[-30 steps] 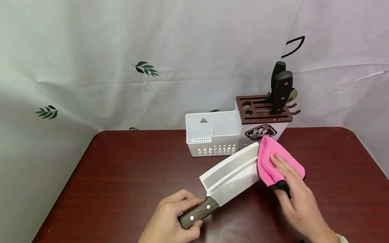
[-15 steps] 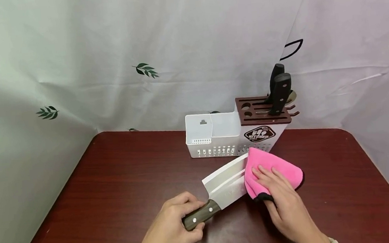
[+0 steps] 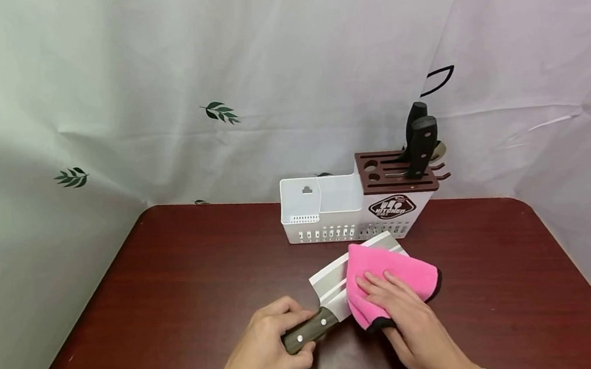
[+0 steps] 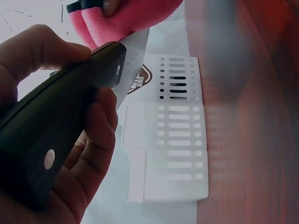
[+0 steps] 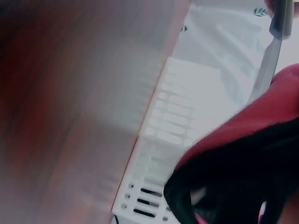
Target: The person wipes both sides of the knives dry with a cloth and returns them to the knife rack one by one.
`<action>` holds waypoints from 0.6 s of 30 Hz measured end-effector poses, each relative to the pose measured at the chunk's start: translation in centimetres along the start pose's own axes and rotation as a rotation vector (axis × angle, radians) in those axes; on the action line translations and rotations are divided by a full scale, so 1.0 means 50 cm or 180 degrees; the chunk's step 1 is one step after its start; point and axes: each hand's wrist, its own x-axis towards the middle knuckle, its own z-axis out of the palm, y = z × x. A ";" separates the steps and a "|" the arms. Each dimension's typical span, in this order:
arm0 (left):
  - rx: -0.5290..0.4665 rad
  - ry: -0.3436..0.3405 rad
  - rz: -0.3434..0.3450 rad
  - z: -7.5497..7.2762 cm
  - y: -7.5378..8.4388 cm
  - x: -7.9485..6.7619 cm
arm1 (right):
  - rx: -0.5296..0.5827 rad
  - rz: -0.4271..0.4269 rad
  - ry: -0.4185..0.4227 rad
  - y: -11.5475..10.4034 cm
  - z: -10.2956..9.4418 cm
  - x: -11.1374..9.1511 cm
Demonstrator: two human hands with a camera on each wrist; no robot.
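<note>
My left hand (image 3: 267,345) grips the dark wooden handle (image 3: 310,330) of a cleaver, thumb and fingers on either side of it. The cleaver's broad silver blade (image 3: 330,275) points to the upper right, held above the table. A folded pink cloth (image 3: 392,264) with black edging lies across the middle of the blade, and the tip shows beyond it. My right hand (image 3: 413,326) holds this cloth, fingers spread over its top; the thumb is mostly hidden. The left wrist view shows the handle (image 4: 60,107) close up, with the cloth (image 4: 126,21) at the blade's far part.
Behind the blade stands a white knife holder (image 3: 326,229) with a brown slotted top (image 3: 397,172) and an open side basket. Two black-handled knives (image 3: 421,147) stand in its slots. The reddish-brown table (image 3: 203,274) meets a white curtain (image 3: 285,62) at the back.
My right hand has slid the cloth along the blade from the tip toward the handle, leaving the tip uncovered. My left hand keeps its grip, having shifted slightly right and down.
</note>
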 end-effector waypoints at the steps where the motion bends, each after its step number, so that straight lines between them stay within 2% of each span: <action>1: 0.0007 0.0005 -0.0002 0.001 0.000 0.000 | 0.0014 -0.0005 -0.0048 -0.004 0.002 0.002; 7: 0.0044 0.0051 -0.0049 0.007 -0.002 -0.001 | 0.0116 -0.0021 -0.0312 -0.022 0.015 0.012; 14: 0.0057 0.0066 -0.0173 0.014 -0.006 -0.002 | 0.0444 0.0069 -0.0354 -0.034 0.014 0.024; 18: 0.0074 0.0085 -0.0181 0.020 -0.010 -0.003 | 0.0626 0.0181 -0.0263 -0.041 0.011 0.029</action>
